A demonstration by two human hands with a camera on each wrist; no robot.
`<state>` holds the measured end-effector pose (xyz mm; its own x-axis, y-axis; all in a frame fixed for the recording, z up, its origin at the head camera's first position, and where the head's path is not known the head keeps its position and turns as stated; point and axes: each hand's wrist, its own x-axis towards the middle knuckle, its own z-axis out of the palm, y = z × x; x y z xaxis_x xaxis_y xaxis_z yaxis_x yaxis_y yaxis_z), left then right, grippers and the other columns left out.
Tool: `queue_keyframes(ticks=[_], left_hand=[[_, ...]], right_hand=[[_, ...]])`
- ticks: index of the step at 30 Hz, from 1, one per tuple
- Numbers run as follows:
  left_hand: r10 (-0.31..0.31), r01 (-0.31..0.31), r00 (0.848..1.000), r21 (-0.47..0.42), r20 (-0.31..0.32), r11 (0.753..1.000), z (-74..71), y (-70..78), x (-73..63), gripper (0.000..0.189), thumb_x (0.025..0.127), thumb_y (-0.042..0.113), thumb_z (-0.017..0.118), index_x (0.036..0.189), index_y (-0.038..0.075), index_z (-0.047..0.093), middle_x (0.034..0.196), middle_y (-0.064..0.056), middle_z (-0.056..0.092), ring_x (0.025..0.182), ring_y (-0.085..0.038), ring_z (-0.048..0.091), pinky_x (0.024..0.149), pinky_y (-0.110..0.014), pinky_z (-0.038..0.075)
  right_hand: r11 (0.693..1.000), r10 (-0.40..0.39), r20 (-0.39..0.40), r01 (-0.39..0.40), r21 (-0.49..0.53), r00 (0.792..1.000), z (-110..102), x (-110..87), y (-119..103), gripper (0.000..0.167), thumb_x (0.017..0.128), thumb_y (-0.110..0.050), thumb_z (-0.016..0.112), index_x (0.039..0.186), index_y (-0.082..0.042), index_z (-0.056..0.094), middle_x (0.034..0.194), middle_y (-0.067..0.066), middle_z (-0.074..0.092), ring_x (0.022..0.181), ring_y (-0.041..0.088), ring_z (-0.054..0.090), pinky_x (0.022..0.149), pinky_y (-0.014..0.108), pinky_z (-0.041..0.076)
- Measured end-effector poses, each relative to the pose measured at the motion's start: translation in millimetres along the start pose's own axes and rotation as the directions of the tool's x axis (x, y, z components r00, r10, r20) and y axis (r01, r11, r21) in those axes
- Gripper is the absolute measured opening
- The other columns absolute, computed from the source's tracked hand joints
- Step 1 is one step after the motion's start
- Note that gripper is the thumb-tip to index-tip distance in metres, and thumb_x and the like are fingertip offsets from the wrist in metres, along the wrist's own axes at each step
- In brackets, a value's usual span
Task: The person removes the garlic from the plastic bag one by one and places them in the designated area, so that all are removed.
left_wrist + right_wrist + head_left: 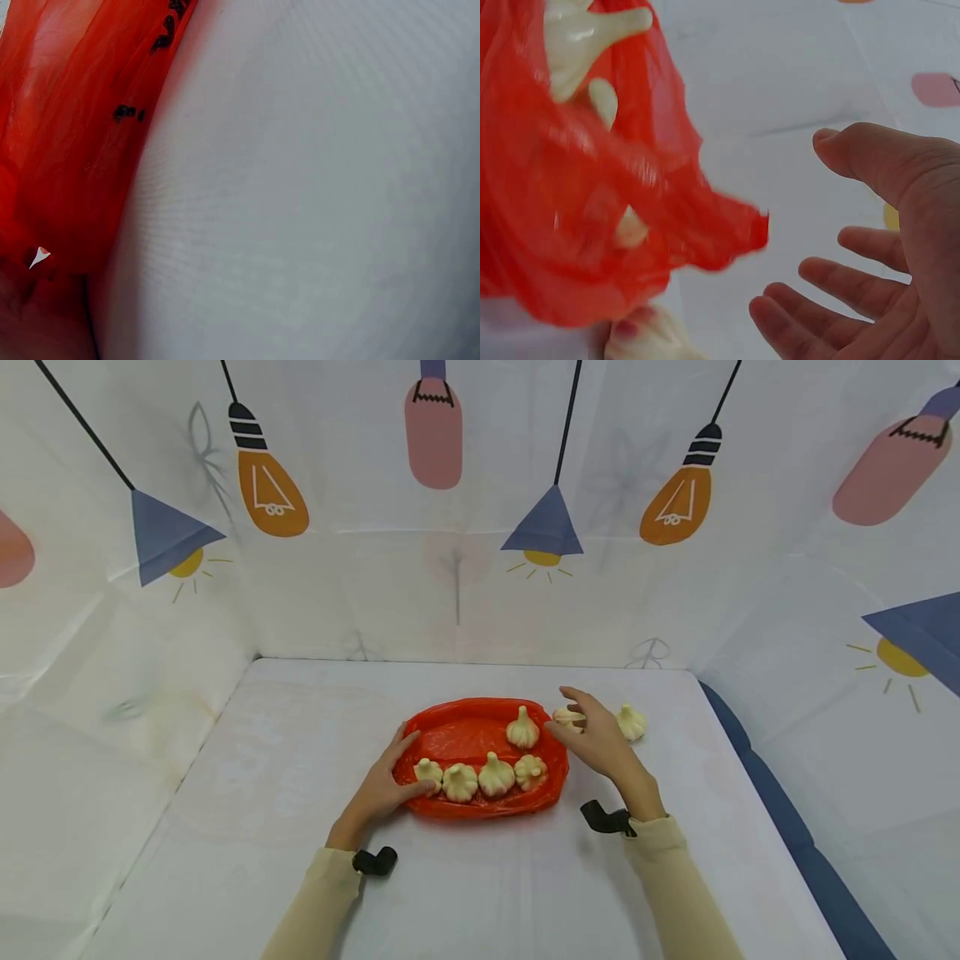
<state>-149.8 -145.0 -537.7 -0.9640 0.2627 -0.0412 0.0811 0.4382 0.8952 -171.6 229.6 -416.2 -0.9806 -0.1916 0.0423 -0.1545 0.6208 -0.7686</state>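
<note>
An oval red plastic bag, spread open like a shallow basket, lies on the white table. Inside it, several garlic bulbs line the near side, and another garlic bulb sits at the back right. My left hand grips the bag's left end, thumb over the near rim and fingers along the far side. Just off the right rim, my right hand is spread with nothing in its grasp. One garlic bulb shows between its thumb and fingers; in the right wrist view this hand is apart from the bag.
Another garlic bulb lies on the table, right of my right hand. White cloth printed with lamps and bulbs hangs behind the table and at both sides. A dark blue padded edge runs along the right side of the white tabletop.
</note>
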Motion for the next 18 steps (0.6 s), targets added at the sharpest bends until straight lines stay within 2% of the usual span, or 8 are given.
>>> queue_keyframes(ticks=[6,10,18], left_hand=[[0.003,-0.003,1.000,0.001,0.001,1.000,0.2,0.5,-0.5,0.100,0.082,0.046,0.085,0.163,0.019,0.032,0.175,0.000,0.006,0.161,-0.033,0.010,0.124,-0.064,0.020],[0.005,-0.005,1.000,0.005,-0.001,1.000,0.3,1.0,-0.6,0.100,0.082,0.044,0.085,0.163,0.018,0.032,0.175,-0.001,0.006,0.161,-0.033,0.010,0.125,-0.064,0.019],[0.001,-0.001,1.000,0.007,0.002,1.000,-0.7,2.9,-1.2,0.100,0.083,0.046,0.084,0.163,0.019,0.032,0.175,-0.001,0.006,0.161,-0.034,0.010,0.124,-0.064,0.020]], right_hand=[[0.998,-0.057,0.044,0.057,0.003,0.997,16.7,4.3,-10.2,0.071,0.096,-0.031,0.075,0.154,-0.005,0.044,0.156,0.017,0.049,0.132,0.044,0.057,0.103,0.056,0.053],[0.997,-0.074,0.071,0.076,-0.031,0.995,24.8,7.7,-12.7,0.069,0.096,-0.033,0.074,0.153,-0.006,0.045,0.154,0.019,0.050,0.130,0.044,0.059,0.103,0.057,0.053],[0.995,-0.075,0.124,0.083,-0.058,0.989,25.9,19.5,-32.5,0.068,0.098,-0.036,0.070,0.153,-0.006,0.044,0.152,0.018,0.051,0.131,0.041,0.059,0.103,0.056,0.053]])
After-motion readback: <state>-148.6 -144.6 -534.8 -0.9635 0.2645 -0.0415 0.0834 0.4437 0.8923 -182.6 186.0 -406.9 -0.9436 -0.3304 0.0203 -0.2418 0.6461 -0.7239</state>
